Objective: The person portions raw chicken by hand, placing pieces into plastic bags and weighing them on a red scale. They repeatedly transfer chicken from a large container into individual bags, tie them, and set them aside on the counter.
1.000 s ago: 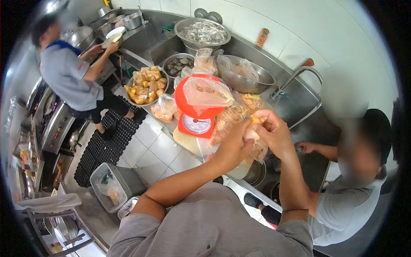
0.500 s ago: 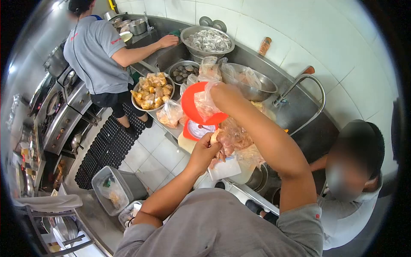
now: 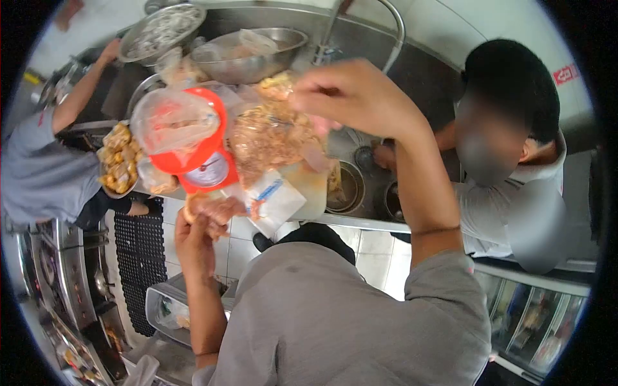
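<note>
My left hand (image 3: 196, 241) is closed on a piece of raw meat (image 3: 219, 211), in front of an orange kitchen scale (image 3: 209, 168). On the scale's round tray (image 3: 222, 119) lies a clear plastic bag (image 3: 175, 119) with some pale meat in it. My right hand (image 3: 338, 96) is raised over the right side of a large bag of raw meat (image 3: 267, 135). Its fingers are blurred by motion, and a pink bit shows just below them. A white packet with blue print (image 3: 277, 201) lies on the pale cutting board (image 3: 312, 190).
Behind the scale are a steel bowl with bags (image 3: 283, 56) and a basin of grey-white pieces (image 3: 161, 32). Bagged yellow pieces (image 3: 120, 161) sit at the left. The faucet (image 3: 400, 32) arches behind. A co-worker (image 3: 48, 167) stands left, another (image 3: 502, 206) right, by pots (image 3: 347, 186).
The view has turned right. My right hand has left the bag on the scale's tray and moved right, over the large meat bag. My left hand still holds the meat.
</note>
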Action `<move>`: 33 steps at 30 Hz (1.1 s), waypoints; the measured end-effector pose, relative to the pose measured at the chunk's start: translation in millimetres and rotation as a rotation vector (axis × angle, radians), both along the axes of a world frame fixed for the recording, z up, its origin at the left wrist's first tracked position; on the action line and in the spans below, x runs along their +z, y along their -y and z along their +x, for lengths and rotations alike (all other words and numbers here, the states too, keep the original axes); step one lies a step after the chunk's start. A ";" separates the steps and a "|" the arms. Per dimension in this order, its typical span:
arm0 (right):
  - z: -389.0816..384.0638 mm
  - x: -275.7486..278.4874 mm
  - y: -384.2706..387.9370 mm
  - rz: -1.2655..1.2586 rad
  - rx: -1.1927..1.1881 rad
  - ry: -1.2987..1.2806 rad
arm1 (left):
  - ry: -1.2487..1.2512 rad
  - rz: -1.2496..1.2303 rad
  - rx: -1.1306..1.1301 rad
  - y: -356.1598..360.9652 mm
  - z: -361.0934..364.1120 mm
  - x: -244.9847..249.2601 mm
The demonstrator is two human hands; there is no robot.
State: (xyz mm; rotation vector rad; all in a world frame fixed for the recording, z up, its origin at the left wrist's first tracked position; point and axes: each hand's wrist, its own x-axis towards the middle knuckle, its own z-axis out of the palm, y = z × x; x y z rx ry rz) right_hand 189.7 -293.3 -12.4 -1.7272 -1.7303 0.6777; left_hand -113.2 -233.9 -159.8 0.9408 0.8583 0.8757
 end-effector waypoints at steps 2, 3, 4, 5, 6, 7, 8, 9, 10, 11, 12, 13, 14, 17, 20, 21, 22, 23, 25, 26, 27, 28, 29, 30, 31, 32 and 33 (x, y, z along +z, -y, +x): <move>33.9 -64.8 43.7 -0.213 -0.173 -0.197 | -0.030 -0.012 -0.089 -6.1 -19.8 -7.4; 49.8 -103.5 59.5 -0.345 -0.258 -0.199 | -0.018 -0.034 -0.095 -8.5 -28.5 -10.6; 65.0 -149.4 73.1 -0.474 -0.337 -0.202 | -0.054 -0.044 -0.057 -6.8 -28.4 -8.4; 81.6 -204.8 84.0 -0.586 -0.427 -0.145 | -0.089 -0.050 -0.018 -5.8 -26.4 -1.4; 89.6 -244.3 84.1 -0.727 -0.476 -0.017 | -0.122 -0.052 0.024 -5.9 -22.7 0.5; 91.6 -287.0 85.6 -0.875 -0.515 0.107 | -0.093 -0.052 -0.030 -8.4 -25.5 -1.5; 100.2 -360.0 94.6 -1.043 -0.526 -0.022 | -0.126 -0.057 -0.010 -4.1 -23.6 1.8; 110.0 -427.7 100.9 -1.202 -0.532 -0.147 | -0.151 -0.056 0.013 -2.4 -19.3 6.6; 109.6 -462.4 106.0 -1.169 -0.499 -0.112 | -0.172 -0.052 0.036 -2.1 -14.7 9.3; 103.1 -488.2 114.1 -1.136 -0.470 -0.079 | -0.195 -0.040 0.046 -2.7 -15.7 4.8; 98.6 -514.9 120.2 -1.099 -0.444 -0.041 | -0.209 -0.050 0.049 -1.0 -13.4 5.3; 91.5 -529.3 121.1 -0.954 -0.539 -0.100 | -0.218 -0.060 0.055 2.2 -10.0 4.7; 84.1 -543.4 122.1 -0.804 -0.612 -0.156 | -0.235 -0.079 0.062 7.2 -9.7 4.8; 49.7 -458.2 88.1 -0.948 -0.629 0.019 | -0.249 -0.098 0.072 16.4 -13.2 -1.1; 43.2 -396.4 73.7 -0.979 -0.404 0.131 | -0.261 -0.124 0.154 26.1 -2.7 2.6; 42.8 -433.4 77.6 -0.954 -0.329 0.268 | -0.265 -0.118 0.166 28.3 -1.4 2.6; 42.8 -468.6 83.0 -0.929 -0.254 0.404 | -0.268 -0.114 0.176 29.4 -1.5 2.7; 44.8 -502.1 90.0 -0.943 -0.374 0.283 | -0.264 -0.105 0.160 29.5 -3.2 1.8; 51.1 -531.2 94.7 -0.954 -0.611 0.042 | -0.249 -0.088 0.129 27.5 -8.1 -0.8; 51.7 -527.8 97.7 -0.912 -0.566 0.075 | -0.235 -0.092 0.111 26.0 -9.3 -0.8; 48.2 -489.4 96.6 -0.870 -0.520 0.107 | -0.222 -0.098 0.093 24.4 -11.7 0.1; 45.6 -448.9 95.2 -0.832 -0.473 0.138 | -0.211 -0.105 0.075 23.6 -14.2 0.7; 48.6 -418.2 94.9 -0.768 -0.418 0.118 | -0.205 -0.094 0.076 22.7 -14.6 0.4; 55.4 -390.8 95.7 -0.707 -0.363 0.098 | -0.199 -0.085 0.075 20.9 -13.2 -0.5; 62.6 -378.9 98.5 -0.646 -0.311 0.077 | -0.192 -0.077 0.072 19.1 -12.2 -1.9; 75.6 -394.1 104.9 -0.699 -0.334 0.032 | -0.186 -0.080 0.070 17.0 -11.9 -3.5; 90.2 -408.1 109.2 -0.751 -0.359 -0.012 | -0.179 -0.084 0.068 14.9 -11.5 -6.0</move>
